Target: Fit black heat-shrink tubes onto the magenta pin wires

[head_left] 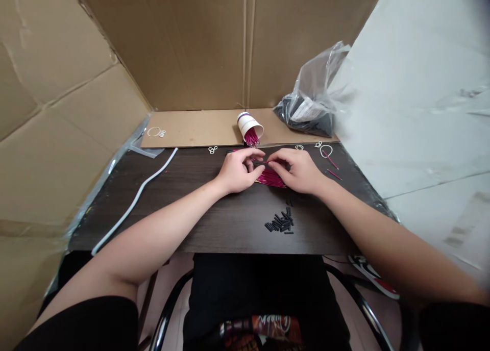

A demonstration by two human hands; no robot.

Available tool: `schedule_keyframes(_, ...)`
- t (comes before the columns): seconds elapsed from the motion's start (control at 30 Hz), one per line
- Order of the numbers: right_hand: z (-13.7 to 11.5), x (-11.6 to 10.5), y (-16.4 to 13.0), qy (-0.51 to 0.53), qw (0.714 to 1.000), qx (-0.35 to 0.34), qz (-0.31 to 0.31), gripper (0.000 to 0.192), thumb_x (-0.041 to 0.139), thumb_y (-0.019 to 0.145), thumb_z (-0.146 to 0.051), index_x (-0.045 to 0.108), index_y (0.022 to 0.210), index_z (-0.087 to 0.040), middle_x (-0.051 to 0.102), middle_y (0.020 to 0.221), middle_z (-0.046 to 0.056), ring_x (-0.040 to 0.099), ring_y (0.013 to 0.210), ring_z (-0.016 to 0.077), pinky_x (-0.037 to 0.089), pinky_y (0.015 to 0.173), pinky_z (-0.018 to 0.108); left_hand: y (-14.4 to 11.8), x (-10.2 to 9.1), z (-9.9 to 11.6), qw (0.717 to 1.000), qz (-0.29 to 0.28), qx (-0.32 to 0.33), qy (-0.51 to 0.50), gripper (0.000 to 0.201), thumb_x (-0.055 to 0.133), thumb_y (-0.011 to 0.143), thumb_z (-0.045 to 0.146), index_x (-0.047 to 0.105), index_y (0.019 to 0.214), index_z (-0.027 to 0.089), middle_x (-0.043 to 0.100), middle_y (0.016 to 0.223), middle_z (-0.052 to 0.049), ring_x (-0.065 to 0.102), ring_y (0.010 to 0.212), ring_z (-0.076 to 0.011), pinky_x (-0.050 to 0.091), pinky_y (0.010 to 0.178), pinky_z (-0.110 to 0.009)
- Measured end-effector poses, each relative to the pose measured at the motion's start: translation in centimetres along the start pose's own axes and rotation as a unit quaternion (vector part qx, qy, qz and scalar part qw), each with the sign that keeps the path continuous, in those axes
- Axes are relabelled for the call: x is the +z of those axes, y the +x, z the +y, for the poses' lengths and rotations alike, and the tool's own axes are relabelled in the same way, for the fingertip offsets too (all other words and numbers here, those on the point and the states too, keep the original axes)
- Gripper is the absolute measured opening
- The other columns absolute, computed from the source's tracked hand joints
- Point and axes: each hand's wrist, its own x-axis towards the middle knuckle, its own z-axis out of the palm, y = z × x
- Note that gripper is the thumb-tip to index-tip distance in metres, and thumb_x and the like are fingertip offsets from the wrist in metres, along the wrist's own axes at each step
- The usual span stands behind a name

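My left hand (238, 170) and my right hand (297, 169) meet over the middle of a dark wooden table (214, 218). Between their fingertips they pinch a thin magenta stick (262, 161). Under the hands lies a bundle of magenta sticks (271, 178). A tipped paper cup (249, 127) with more magenta sticks spilling from its mouth lies just beyond the hands. A small pile of short black tubes (280, 223) sits nearer to me, right of centre.
A white cable (132, 205) runs along the table's left side. White rings (326, 150) and loose sticks lie at the right rear. A plastic bag of dark parts (310, 111) rests on a cardboard sheet (191, 129). Cardboard walls enclose the left and back.
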Motion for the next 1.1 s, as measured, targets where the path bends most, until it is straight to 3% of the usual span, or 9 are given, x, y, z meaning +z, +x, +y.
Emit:
schedule_keyframes(0.1,-0.1,0.3,-0.1,0.011,1.0,0.005,-0.008,0.018,0.061,0.111,-0.026,0.076,0.102,-0.02,0.08,0.096,0.007,0.072,0.084,0.0223,0.054,0.081,0.038,0.0,0.1,0.1,0.999,0.004,0.023,0.036,0.023,0.085,0.093,0.029,0.086,0.111,0.016,0.082,0.088,-0.006,0.061,0.062,-0.0126,0.053,0.064,-0.029)
schedule_keyframes(0.27,0.1,0.4,-0.1,0.015,0.999,0.022,-0.025,0.021,0.059,0.112,-0.029,0.076,0.104,-0.021,0.08,0.098,0.008,0.073,0.087,0.0246,0.055,0.084,0.042,0.0,-0.3,0.2,0.996,0.013,0.061,0.071,0.011,0.08,0.098,0.026,0.088,0.099,0.019,0.084,0.09,-0.005,0.07,0.07,-0.0164,0.056,0.072,-0.033)
schedule_keyframes(0.33,0.3,0.2,-0.2,0.008,0.999,0.035,-0.007,0.017,0.062,0.109,-0.03,0.074,0.117,-0.021,0.079,0.108,0.01,0.072,0.093,0.0267,0.056,0.086,0.044,0.2,-0.7,0.3,0.992,0.021,0.071,0.099,0.009,0.079,0.097,0.024,0.086,0.095,0.019,0.083,0.087,-0.004,0.069,0.07,-0.0163,0.056,0.073,-0.033)
schedule_keyframes(0.43,0.6,-0.3,-0.1,-0.03,0.996,0.06,0.054,0.044,0.073,0.099,-0.032,0.062,0.14,-0.018,0.069,0.132,0.018,0.069,0.104,0.0309,0.057,0.088,0.047,0.8,-1.7,0.4,0.981,0.062,0.072,0.168,0.008,0.075,0.095,0.02,0.081,0.091,0.017,0.08,0.085,-0.005,0.068,0.072,-0.0172,0.055,0.076,-0.034)
schedule_keyframes(0.5,0.7,-0.9,0.0,-0.052,0.994,0.064,0.075,0.046,0.075,0.097,-0.032,0.06,0.137,-0.018,0.065,0.133,0.019,0.067,0.108,0.0327,0.057,0.09,0.049,1.2,-2.4,0.3,0.971,0.083,0.064,0.214,0.007,0.073,0.094,0.019,0.078,0.089,0.017,0.08,0.088,-0.006,0.068,0.076,-0.0188,0.055,0.079,-0.036)
schedule_keyframes(0.67,0.2,-1.6,0.0,-0.045,0.998,0.012,-0.029,0.003,0.068,0.101,-0.023,0.067,0.1,-0.021,0.067,0.101,0.01,0.066,0.098,0.0287,0.054,0.093,0.047,1.7,-3.3,-0.5,0.958,0.052,0.049,0.278,0.008,0.072,0.089,0.017,0.07,0.082,0.018,0.077,0.091,-0.008,0.068,0.086,-0.0227,0.056,0.085,-0.04)
schedule_keyframes(0.8,-0.2,-1.1,-0.2,-0.014,0.995,0.016,-0.096,0.008,0.07,0.103,-0.025,0.076,0.105,-0.02,0.068,0.109,0.011,0.068,0.098,0.0263,0.057,0.094,0.045,1.5,-3.4,-0.9,0.952,0.017,0.058,0.301,0.012,0.074,0.084,0.015,0.066,0.077,0.019,0.076,0.1,-0.009,0.069,0.101,-0.0269,0.057,0.097,-0.045)
schedule_keyframes(0.97,0.3,-0.5,-0.3,-0.036,0.991,0.039,-0.123,0.018,0.068,0.107,-0.027,0.079,0.118,-0.018,0.07,0.115,0.014,0.07,0.102,0.0283,0.058,0.097,0.048,1.3,-3.3,-1.0,0.944,0.0,0.055,0.326,0.014,0.076,0.083,0.016,0.065,0.075,0.02,0.075,0.105,-0.01,0.068,0.104,-0.0292,0.057,0.101,-0.05)
schedule_keyframes(1.1,0.4,-0.5,-0.2,-0.031,0.99,0.043,-0.128,0.013,0.065,0.107,-0.018,0.078,0.106,-0.017,0.072,0.107,0.012,0.07,0.098,0.0262,0.057,0.093,0.044,1.4,-3.4,-0.9,0.935,0.007,0.062,0.349,0.012,0.077,0.085,0.02,0.065,0.083,0.019,0.073,0.106,-0.011,0.065,0.106,-0.0312,0.056,0.1,-0.052)
